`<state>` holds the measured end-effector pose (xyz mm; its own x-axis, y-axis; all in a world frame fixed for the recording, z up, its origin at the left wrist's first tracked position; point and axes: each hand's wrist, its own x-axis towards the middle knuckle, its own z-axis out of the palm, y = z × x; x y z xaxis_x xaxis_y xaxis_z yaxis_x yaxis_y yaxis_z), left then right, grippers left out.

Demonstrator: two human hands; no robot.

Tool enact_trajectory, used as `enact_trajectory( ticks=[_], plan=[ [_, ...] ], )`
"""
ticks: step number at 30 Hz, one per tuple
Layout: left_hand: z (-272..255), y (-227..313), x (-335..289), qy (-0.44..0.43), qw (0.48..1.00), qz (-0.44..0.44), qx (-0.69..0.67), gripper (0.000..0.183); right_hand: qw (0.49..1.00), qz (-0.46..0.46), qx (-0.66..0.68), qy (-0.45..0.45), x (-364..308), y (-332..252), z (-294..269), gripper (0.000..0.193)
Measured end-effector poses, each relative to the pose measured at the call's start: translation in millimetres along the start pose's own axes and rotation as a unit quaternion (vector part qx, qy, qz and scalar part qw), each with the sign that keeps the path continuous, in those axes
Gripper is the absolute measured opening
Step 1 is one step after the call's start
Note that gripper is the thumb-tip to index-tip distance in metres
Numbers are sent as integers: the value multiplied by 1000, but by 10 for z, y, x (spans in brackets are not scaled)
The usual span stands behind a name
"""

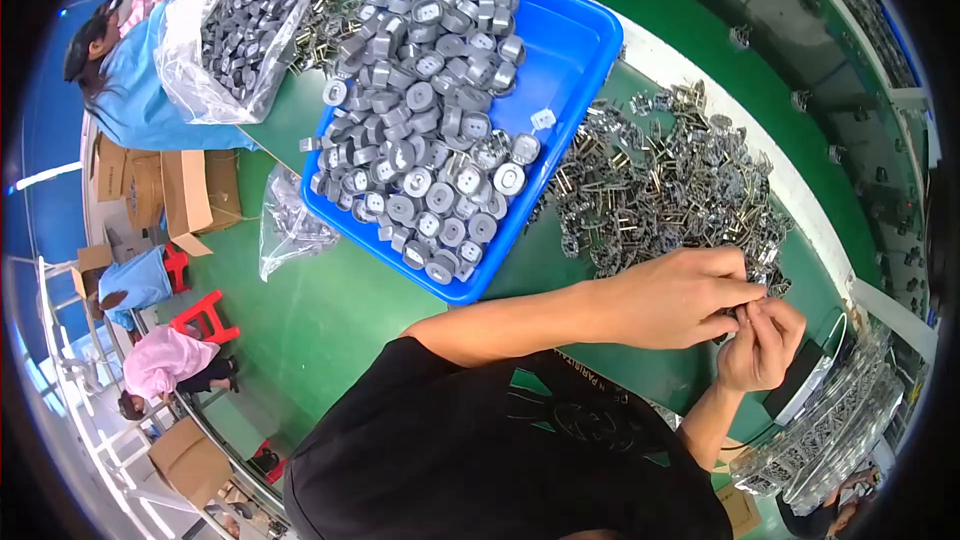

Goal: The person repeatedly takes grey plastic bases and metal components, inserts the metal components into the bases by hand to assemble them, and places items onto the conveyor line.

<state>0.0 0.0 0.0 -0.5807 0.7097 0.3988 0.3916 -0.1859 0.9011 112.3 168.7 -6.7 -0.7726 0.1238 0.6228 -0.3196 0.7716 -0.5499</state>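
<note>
My left hand [685, 300] reaches across from the left, and its thumb and fingers are pinched together. Against its fingertips, my right hand [762, 348] is also closed, with thumb and fingers bent inward. Between them is a small dark piece, mostly covered by the fingers; I cannot make out its kind. Just beyond my hands spreads a heap of small metal plug-pin parts [680, 185]. Left of the heap, a blue tray [565, 45] holds many grey plastic plug housings [420, 95], some round-faced, and a bare blue area shows at its far right.
A clear bag [180, 65] of grey parts stands at the far left, near a person in blue [150, 90]. A white-edged green belt [700, 10] carrying spaced parts runs beyond the table. Clear plastic trays [820, 430] and a black box [797, 382] lie at the right.
</note>
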Motion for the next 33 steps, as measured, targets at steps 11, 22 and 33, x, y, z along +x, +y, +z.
enact_trajectory(
  ticks=[11,22,33],
  plan=[
    [-350,354,-67,109,990,-35,-84,30,987,-11,-155,39,204,-83,-286,17],
    [-911,737,-660,240,967,-80,11,28,942,258,-210,-37,-417,316,-834,23],
    [-1903,-329,1001,65,893,-53,443,22,965,228,-130,2,-546,332,-648,13]
  ],
)
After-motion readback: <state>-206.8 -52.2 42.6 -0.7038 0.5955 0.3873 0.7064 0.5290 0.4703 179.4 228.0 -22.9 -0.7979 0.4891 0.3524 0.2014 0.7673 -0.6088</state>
